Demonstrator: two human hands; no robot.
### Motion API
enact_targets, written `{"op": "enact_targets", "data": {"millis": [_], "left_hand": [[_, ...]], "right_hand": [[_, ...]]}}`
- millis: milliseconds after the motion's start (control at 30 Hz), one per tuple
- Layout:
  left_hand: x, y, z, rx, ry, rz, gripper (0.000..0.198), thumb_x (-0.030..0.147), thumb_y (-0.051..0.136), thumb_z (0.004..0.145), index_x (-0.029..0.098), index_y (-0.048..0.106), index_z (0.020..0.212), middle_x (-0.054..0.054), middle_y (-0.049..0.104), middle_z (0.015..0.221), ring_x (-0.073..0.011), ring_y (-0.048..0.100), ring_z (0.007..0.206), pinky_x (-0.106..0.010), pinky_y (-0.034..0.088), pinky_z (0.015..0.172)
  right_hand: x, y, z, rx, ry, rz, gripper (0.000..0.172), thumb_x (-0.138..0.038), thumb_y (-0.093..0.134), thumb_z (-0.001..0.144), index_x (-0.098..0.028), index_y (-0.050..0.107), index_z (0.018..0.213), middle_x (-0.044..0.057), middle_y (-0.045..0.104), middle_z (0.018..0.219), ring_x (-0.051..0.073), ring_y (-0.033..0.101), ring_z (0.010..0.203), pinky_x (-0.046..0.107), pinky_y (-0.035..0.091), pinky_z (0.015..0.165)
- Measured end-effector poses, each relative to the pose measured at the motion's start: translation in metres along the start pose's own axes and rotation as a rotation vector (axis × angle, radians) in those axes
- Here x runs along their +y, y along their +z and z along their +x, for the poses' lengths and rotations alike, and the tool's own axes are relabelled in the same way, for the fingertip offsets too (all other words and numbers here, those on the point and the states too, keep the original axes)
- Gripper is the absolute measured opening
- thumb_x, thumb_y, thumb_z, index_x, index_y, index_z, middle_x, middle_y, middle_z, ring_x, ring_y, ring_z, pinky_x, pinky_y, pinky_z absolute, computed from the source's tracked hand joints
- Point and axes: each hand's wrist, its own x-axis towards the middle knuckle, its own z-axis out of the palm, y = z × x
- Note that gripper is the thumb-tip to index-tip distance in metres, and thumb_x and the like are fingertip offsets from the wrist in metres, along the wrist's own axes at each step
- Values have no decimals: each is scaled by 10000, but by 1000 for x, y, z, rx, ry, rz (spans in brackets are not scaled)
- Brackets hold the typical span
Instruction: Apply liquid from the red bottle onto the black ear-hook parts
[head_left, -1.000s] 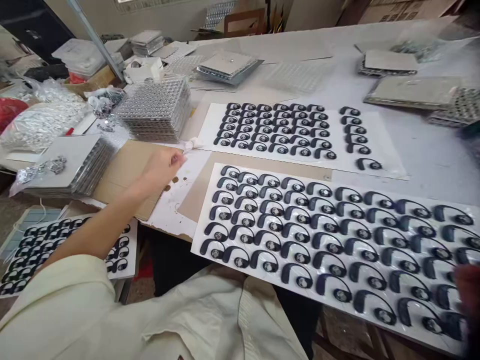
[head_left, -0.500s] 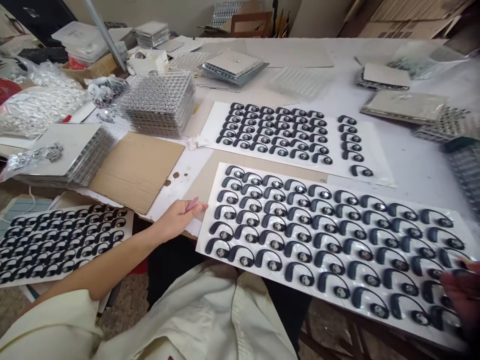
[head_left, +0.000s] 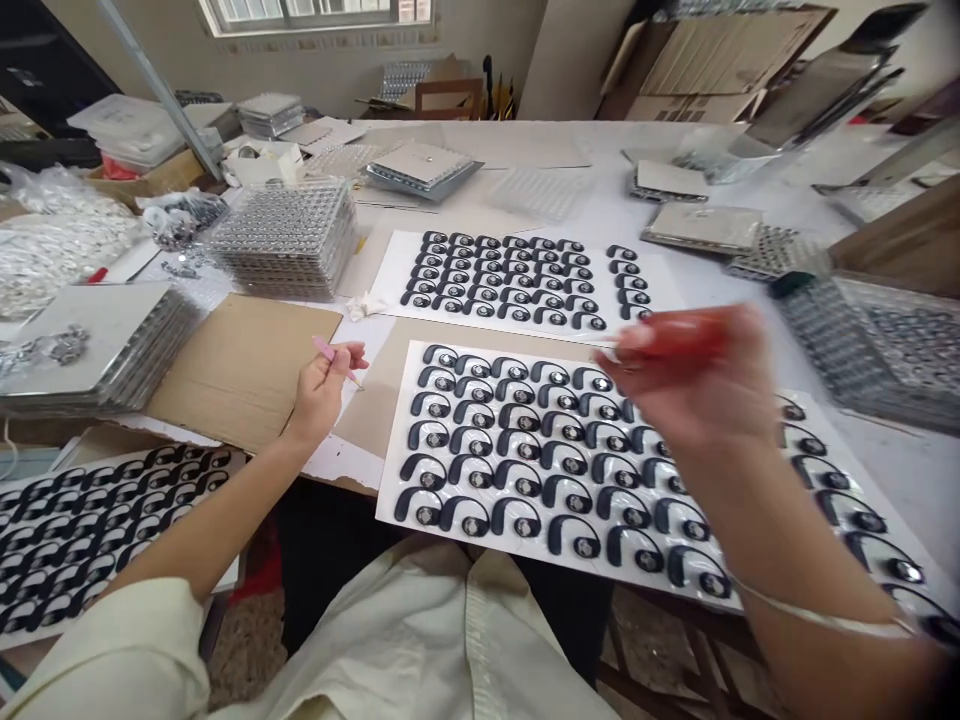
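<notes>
Your head-worn camera faces forward and down from above your chest, close over the white card of curved black ear-hook pieces (head_left: 387,500).

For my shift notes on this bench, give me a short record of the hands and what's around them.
left hand: holds pink-handled tweezers
right hand: motion-blurred, raised over the black ear-hook earbuds; its grip is unclear
right wrist: thin metal bangle
earbuds: laid in rows on a white sheet
beside the hands: cardboard sheet to the left of the white sheet
further back: stack of clear trays
</notes>
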Motion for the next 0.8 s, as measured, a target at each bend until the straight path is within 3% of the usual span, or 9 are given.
{"op": "enact_targets", "data": {"millis": [67,133,233,333,433,600,800], "left_hand": [[-1,-7,-12,-42,13,160,397,511,583,869,150,693,992,-83,664,969,-181,623,896,-283,500,828],[1,-12,-24,-52,-22,201,410,528,609,845,151,705,976,-95,657,1045,-187,632,877,-314,513,852],[4,-9,-42,-15,-192,-92,447,549,621,832,161,667,1049,-98,641,1106,-184,665,834,-380,541,864],[6,4,-56,-26,-387,-423,477,559,670,796,170,644,1070,-105,641,1139,-238,674,961,-447,497,968],[9,15,-64,-71,-490,-541,481,564,692,778,166,660,1046,-120,624,1206,-285,633,1079,-470,457,1021],[12,20,-68,-105,-514,-542,466,553,673,801,161,662,1053,-133,590,1277,-302,578,1173,-469,444,1045],[11,15,-70,-150,-483,-458,448,551,615,848,174,660,1086,-133,580,1298,-281,585,1172,-444,475,1021]], "right_hand": [[24,32,17,-49,236,216,362,-570,720,644,-235,582,650,2,622,697,153,633,716,422,523,779],[44,56,24,-96,358,230,406,-592,735,624,-228,570,696,6,634,715,173,638,764,415,526,810],[66,78,27,-151,445,189,462,-652,695,635,-227,545,739,14,638,713,193,639,788,408,529,820],[79,85,27,-162,483,206,472,-651,698,633,-231,520,757,3,618,694,181,634,747,385,543,803],[85,89,26,-156,493,269,448,-588,738,629,-240,503,783,-22,599,686,158,625,693,369,559,794],[86,100,20,-167,488,297,433,-489,781,617,-255,465,798,-53,586,680,140,630,658,347,577,772],[85,99,20,-153,504,263,463,-546,773,602,-246,467,776,-38,603,691,157,659,699,326,583,730]]}}
